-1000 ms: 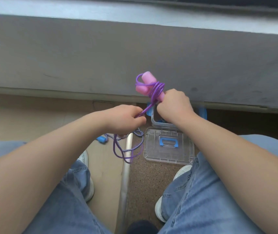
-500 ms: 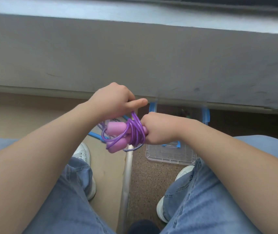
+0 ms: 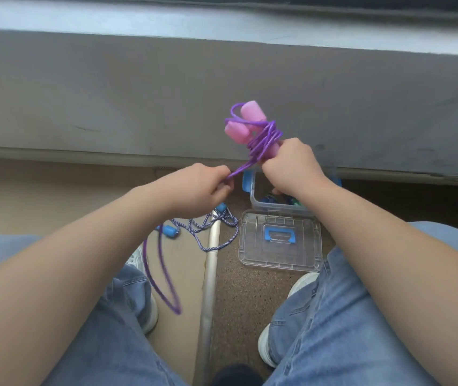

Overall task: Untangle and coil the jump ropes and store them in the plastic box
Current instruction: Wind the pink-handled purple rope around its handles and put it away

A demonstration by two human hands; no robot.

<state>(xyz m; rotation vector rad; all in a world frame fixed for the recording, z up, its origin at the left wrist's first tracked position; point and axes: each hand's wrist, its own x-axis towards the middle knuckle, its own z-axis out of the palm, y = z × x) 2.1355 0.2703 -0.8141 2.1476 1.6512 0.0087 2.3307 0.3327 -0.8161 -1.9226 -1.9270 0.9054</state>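
Note:
My right hand (image 3: 292, 165) grips the two pink handles (image 3: 246, 122) of a purple jump rope, held upright with several turns of purple cord (image 3: 264, 139) wound around them. My left hand (image 3: 202, 189) pinches the cord just left of the handles, pulled taut between the hands. A long blurred loop of the purple cord (image 3: 163, 282) hangs down from my left hand. On the floor lies a second rope, a blue-and-white twisted cord (image 3: 216, 227) with blue handles (image 3: 170, 232), tangled. The clear plastic box (image 3: 253, 196) with blue latches stands open behind its lid.
The box's clear lid (image 3: 280, 240) with a blue handle lies flat on the speckled floor in front of the box. A metal floor strip (image 3: 209, 288) runs between my knees. A grey wall ledge (image 3: 222, 87) rises just beyond. White shoes (image 3: 300, 285) flank the strip.
My right hand has swung the pink handles from low and left back up above the box. My left hand has dropped below and left, pulling the cord taut, and a loop now hangs.

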